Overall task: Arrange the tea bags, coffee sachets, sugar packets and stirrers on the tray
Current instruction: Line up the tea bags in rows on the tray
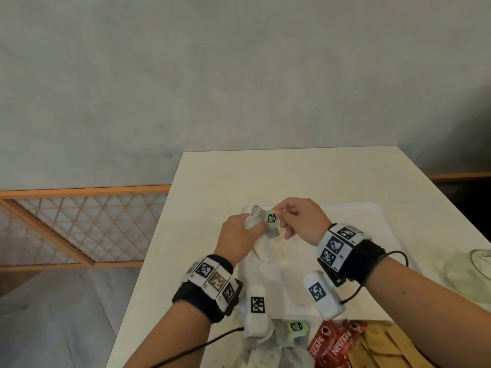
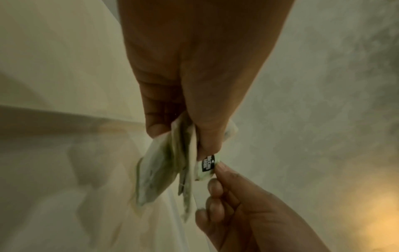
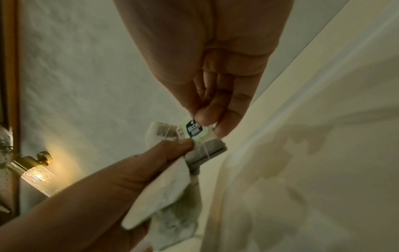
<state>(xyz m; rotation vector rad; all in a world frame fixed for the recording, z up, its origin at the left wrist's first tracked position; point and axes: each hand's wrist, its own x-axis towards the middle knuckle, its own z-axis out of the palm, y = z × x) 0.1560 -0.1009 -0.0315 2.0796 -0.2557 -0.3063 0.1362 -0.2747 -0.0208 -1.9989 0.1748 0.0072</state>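
A bunch of tea bags [image 1: 255,226] hangs above the white tray [image 1: 372,235], gripped in the left hand [image 1: 237,236]. The right hand [image 1: 300,217] pinches one pale green tag [image 1: 271,218] (thumb and forefinger). Nearer than the tray lie red coffee sachets [image 1: 335,346].

Your left hand [image 1: 237,235] grips several tea bags [image 1: 261,249], and just right of its fingers [image 1: 256,229] your right hand [image 1: 299,219] pinches a tea-bag tag [image 1: 271,218]. Both hang above the tray [image 1: 358,229] on the bench [image 1: 212,176]. Nearer you than the fingers lie more tea bags [image 1: 279,349], with Nescafe sachets [image 1: 332,343] to their right.
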